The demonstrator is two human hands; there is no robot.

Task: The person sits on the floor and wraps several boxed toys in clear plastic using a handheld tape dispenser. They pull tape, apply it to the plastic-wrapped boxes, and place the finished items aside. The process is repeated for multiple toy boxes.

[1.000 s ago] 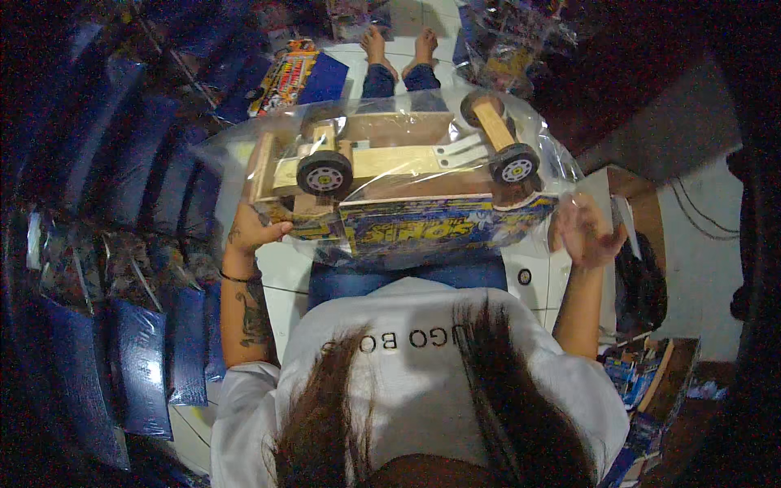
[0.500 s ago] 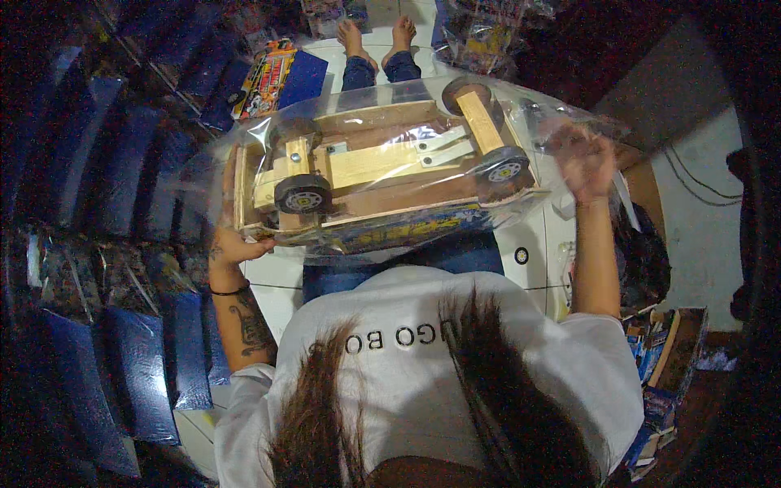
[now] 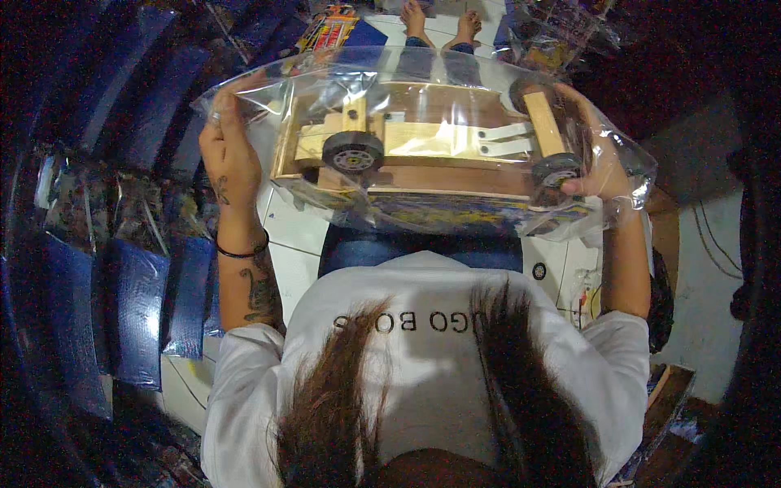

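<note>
A wooden toy truck (image 3: 439, 145) is held up above my lap, its underside with black wheels and wooden axle bars turned toward me. Around it is a clear plastic bag (image 3: 407, 65), loose and shiny. At the bag's left end, my left hand (image 3: 232, 154) is raised with its fingers closed on the plastic, apart from the truck body. My right hand (image 3: 606, 159) grips the truck's right end, the thumb beside the near wheel and the other fingers partly hidden behind it. Plastic covers part of this hand.
Rows of blue toy truck bodies (image 3: 142, 313) in plastic line the left side. An orange-patterned toy truck (image 3: 329, 31) lies beyond the bag. A small loose wheel (image 3: 539, 271) is on the white tiled floor (image 3: 289, 236). Plastic-wrapped items (image 3: 561, 37) lie at the far right.
The truck has shifted right. My left hand went from the truck's left end to the bag's left edge. My right hand, blurred at the bag before, now grips the truck's right end.
</note>
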